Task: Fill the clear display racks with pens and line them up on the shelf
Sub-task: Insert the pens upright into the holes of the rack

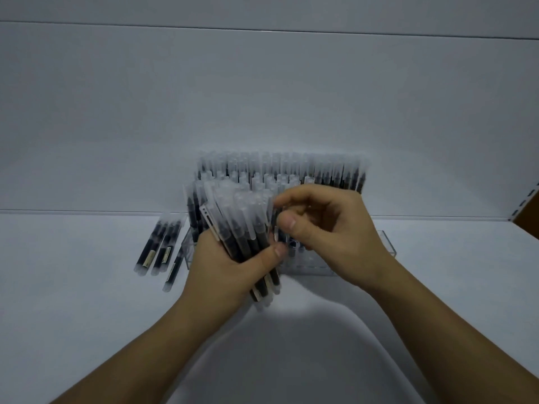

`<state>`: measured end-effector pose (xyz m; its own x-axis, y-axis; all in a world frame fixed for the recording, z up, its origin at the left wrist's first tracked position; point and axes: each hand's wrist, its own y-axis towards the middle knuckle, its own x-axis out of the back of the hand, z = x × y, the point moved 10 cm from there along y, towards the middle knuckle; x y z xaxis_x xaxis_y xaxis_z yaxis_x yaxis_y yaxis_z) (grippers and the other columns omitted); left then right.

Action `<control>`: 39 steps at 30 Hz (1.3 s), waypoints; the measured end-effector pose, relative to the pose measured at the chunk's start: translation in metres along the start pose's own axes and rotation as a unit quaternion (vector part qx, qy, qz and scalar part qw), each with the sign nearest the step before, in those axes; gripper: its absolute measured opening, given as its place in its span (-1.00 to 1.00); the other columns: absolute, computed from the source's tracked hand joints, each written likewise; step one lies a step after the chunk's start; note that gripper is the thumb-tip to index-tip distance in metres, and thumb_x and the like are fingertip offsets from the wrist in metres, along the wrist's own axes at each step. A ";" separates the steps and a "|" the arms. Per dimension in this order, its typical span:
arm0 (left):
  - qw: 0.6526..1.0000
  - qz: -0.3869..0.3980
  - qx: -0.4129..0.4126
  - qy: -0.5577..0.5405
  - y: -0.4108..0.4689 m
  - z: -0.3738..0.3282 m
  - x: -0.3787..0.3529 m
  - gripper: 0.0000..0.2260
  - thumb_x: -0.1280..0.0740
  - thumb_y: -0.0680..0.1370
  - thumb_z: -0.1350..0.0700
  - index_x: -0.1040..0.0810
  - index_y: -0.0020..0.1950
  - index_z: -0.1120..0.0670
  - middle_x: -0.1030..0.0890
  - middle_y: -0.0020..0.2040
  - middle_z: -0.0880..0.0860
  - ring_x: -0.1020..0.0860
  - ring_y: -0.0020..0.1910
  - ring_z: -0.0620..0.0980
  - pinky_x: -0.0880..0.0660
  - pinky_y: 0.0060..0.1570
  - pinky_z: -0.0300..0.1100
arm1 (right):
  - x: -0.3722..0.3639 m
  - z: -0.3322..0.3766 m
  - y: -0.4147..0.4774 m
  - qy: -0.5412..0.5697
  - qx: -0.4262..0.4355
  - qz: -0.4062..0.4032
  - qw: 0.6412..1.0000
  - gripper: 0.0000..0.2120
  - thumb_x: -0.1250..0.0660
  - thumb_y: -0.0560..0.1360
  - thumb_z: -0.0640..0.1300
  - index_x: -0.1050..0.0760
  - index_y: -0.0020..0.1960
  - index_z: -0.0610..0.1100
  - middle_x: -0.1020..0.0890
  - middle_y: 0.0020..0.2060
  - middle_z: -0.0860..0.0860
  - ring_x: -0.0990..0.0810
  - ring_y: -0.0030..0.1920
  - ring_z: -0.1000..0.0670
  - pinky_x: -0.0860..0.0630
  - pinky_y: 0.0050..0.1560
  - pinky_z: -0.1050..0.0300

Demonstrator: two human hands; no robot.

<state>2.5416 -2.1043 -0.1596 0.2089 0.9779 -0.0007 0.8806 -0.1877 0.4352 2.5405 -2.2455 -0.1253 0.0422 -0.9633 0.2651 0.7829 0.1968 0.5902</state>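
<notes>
My left hand grips a fanned bundle of pens with dark barrels and frosted clear caps, held upright just in front of the clear display rack. My right hand hovers over the rack's middle, thumb and forefinger pinched at the top right edge of the bundle; whether they hold a single pen is hidden. Behind the hands, rows of pens stand upright in the rack, caps up. The rack's front rows are hidden behind my hands.
Several loose pens lie on the white shelf surface left of the rack. A white back wall rises behind. A slotted shelf upright and a brown edge show at the far right.
</notes>
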 end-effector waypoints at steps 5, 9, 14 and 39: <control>0.999 0.036 0.016 -0.006 -0.001 0.007 -0.005 -0.77 -0.48 0.48 0.26 -0.67 0.04 -0.04 -0.71 -0.08 0.05 -0.70 -0.08 -0.03 -0.60 -0.12 -0.25 | -0.004 -0.007 0.001 -0.012 -0.023 -0.013 1.000 -0.89 -0.53 0.47 -0.19 -0.70 -0.01 -0.15 -0.63 -0.30 -0.09 -0.50 -0.34 -0.23 -0.57 -0.29 -0.14; 0.996 0.047 0.036 -0.060 -0.003 0.013 -0.008 -0.84 -0.44 0.42 0.27 -0.64 -0.01 0.15 -0.69 -0.20 0.14 -0.68 -0.26 0.09 -0.61 -0.21 -0.15 | -0.006 -0.006 0.001 0.010 -0.039 0.004 0.999 -0.92 -0.49 0.49 -0.28 -0.66 -0.02 -0.23 -0.60 -0.35 -0.02 -0.52 -0.40 0.06 -0.53 -0.31 0.20; 0.992 0.041 0.070 -0.099 -0.006 0.020 -0.011 -0.81 -0.33 0.45 0.30 -0.67 0.00 0.16 -0.71 -0.13 0.18 -0.71 -0.18 0.16 -0.64 -0.22 -0.10 | -0.006 -0.007 0.000 0.024 -0.044 -0.016 0.999 -0.92 -0.30 0.53 -0.38 -0.57 -0.08 -0.29 -0.59 -0.35 -0.06 -0.57 -0.40 0.10 -0.50 -0.34 0.26; 0.833 0.124 -0.213 0.496 -0.011 -0.009 -0.030 -0.86 -0.21 0.32 0.07 -0.29 -0.17 -0.05 -0.33 -0.29 -0.15 -0.37 -0.32 -0.06 -0.32 -0.35 -0.19 | 0.065 0.010 0.001 -0.059 0.008 -0.212 0.975 -0.82 -0.20 0.69 -0.25 -0.41 0.26 -0.09 -0.62 -0.21 -0.10 -0.62 -0.23 -0.13 -0.56 -0.23 -0.03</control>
<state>2.5216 -2.1303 -0.1568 -0.2786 0.5479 0.7888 0.5881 -0.5520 0.5911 2.5383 -2.3056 -0.1001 -0.3557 -0.9312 0.0793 0.7043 -0.2113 0.6777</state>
